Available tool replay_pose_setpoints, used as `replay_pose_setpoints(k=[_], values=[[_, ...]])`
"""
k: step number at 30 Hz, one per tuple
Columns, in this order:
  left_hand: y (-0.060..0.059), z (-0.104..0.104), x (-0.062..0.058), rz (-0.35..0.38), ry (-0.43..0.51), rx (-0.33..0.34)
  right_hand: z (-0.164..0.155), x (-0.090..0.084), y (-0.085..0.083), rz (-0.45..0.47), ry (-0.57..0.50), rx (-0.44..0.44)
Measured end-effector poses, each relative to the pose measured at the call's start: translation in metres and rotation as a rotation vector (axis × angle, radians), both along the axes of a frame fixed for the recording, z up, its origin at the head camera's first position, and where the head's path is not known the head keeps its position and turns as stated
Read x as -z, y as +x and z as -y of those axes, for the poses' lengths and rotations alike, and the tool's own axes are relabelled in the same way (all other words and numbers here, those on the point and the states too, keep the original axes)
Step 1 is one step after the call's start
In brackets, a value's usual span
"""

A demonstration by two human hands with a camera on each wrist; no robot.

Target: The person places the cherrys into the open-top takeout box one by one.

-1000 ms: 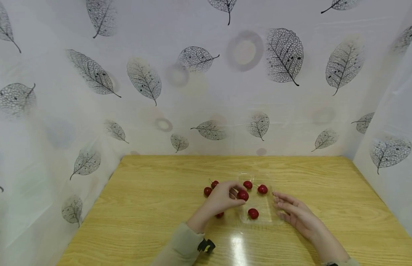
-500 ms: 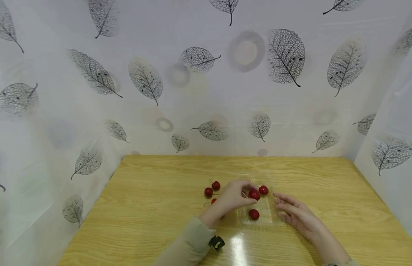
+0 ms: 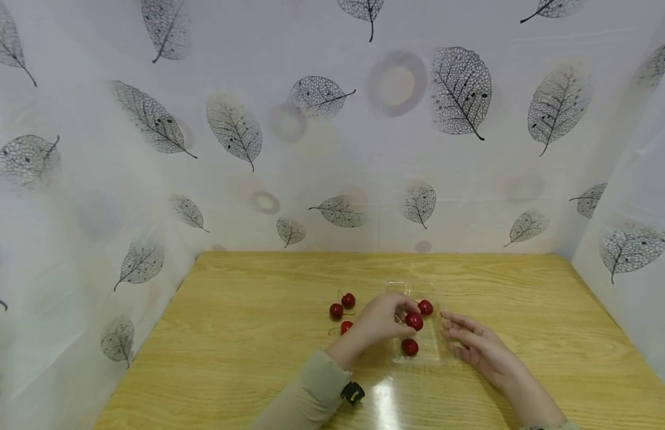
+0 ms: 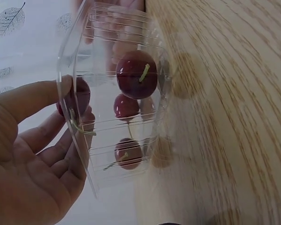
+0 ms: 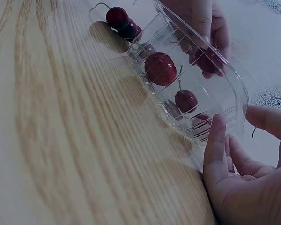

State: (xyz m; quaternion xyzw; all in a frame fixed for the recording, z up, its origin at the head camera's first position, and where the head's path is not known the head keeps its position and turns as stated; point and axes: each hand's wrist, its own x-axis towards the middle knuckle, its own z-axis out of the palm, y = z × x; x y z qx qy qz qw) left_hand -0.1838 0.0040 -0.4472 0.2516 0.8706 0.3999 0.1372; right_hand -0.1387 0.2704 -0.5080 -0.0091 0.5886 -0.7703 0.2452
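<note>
Pinching a cherry (image 3: 414,321), left hand (image 3: 379,319) fingers curl over the clear tray (image 3: 434,352).

Our left hand (image 3: 383,319) covers one cherry in the box (image 3: 433,352), toward ten o'clock. Our right hand (image 5: 246,183) is cut off at five o'clock in the right wrist view; the clear box walls blur the cherries (image 4: 136,75).

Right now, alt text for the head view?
A left hand holds a red cherry over a clear plastic tray on a wooden table; the right hand rests open against the tray. Three cherries lie loose beside it.
</note>
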Motion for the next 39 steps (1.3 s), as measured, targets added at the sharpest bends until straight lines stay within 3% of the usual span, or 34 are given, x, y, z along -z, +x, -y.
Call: replay_pose_setpoints(k=[11,23,32,39], values=[[0.0013,-0.0039,0.0061,-0.121,-0.171,0.036,0.0013,-0.0009,0.0000,-0.002,-0.006,0.005],[0.0054,-0.0087,0.0068,-0.168,-0.297,0.065,0.0006,-0.0010,0.0000,-0.003,-0.008,0.004],[0.0069,-0.0087,0.0069,-0.170,-0.262,0.063,-0.0006,-0.0015,0.0006,-0.019,-0.010,-0.015],[0.0064,-0.0055,0.0046,-0.091,-0.191,0.043,-0.0004,-0.0008,0.0005,-0.011,-0.017,-0.017]])
